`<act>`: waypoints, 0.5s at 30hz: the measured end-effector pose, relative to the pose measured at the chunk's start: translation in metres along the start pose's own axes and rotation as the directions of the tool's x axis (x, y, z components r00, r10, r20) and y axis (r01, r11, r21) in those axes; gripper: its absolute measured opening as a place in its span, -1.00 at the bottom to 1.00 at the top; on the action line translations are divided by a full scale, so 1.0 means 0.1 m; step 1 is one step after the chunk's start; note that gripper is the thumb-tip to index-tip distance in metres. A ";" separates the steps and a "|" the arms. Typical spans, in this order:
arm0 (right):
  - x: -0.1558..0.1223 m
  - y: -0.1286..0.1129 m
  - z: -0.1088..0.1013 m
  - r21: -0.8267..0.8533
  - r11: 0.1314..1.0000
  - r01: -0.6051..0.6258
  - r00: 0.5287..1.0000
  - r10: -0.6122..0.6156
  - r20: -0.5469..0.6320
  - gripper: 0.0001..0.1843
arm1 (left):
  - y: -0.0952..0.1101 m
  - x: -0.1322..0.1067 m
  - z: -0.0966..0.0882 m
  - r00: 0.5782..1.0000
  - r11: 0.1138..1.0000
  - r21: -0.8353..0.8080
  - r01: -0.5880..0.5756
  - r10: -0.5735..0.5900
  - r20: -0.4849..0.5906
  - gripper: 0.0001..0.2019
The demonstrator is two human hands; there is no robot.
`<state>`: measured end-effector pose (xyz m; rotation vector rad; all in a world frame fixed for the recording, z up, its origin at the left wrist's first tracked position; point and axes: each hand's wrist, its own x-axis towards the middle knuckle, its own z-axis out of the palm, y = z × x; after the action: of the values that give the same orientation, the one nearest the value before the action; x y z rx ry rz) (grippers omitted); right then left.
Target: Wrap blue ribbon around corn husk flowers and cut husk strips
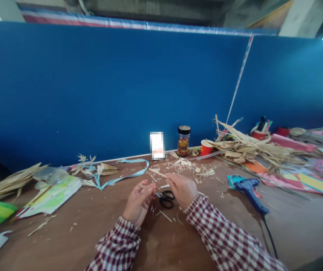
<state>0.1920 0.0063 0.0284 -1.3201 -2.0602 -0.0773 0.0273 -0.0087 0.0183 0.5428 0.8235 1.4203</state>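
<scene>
My right hand (181,189) grips a thin pale stick (158,173), whose far end points up and to the left over the scraps. Close beside it, my left hand (139,199) has its fingers curled with the tips together; what they pinch, if anything, is too small to make out. Black-handled scissors (167,199) lie on the table between the two hands, partly covered by them. Small pale husk-like scraps (167,165) are scattered just beyond my hands.
A blue glue gun (248,190) with a cord lies to the right. Dried husks (243,150) are heaped behind it. A black-lidded jar (183,143) and a red paper cup (206,147) stand by the blue partition (116,90). Light-blue ribbon (127,176) lies left of centre.
</scene>
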 end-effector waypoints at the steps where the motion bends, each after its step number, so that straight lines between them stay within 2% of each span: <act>1: 0.00 0.04 0.02 0.005 1.000 -0.026 1.000 0.026 -0.010 -0.70 | -0.01 0.01 0.00 1.000 1.000 0.009 0.004 -0.004 -0.006 -0.78; 4: -0.02 0.09 0.04 0.006 0.999 -0.052 0.999 0.052 0.002 -0.67 | -0.02 0.02 -0.02 0.999 0.996 0.074 0.041 -0.040 -0.020 -0.86; 6: -0.04 0.06 0.02 0.016 0.999 -0.033 0.999 0.033 0.003 -0.69 | -0.03 0.02 -0.05 0.999 0.988 0.149 0.049 -0.047 -0.023 -0.82; 11: -0.07 -0.10 -0.06 0.136 0.987 0.082 0.997 -0.083 -0.003 -0.74 | -0.08 0.03 -0.10 0.997 0.943 0.325 -0.077 0.082 -0.004 -0.73; 15: -0.10 -0.14 -0.05 0.144 0.986 0.079 0.994 -0.089 0.060 -0.70 | -0.16 0.03 -0.09 0.994 0.912 0.397 -0.106 0.095 0.048 -0.72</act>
<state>0.1862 -0.0105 0.0308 -1.1636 -2.1348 0.0747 0.0300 -0.0090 0.0002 0.9267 1.0853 1.3380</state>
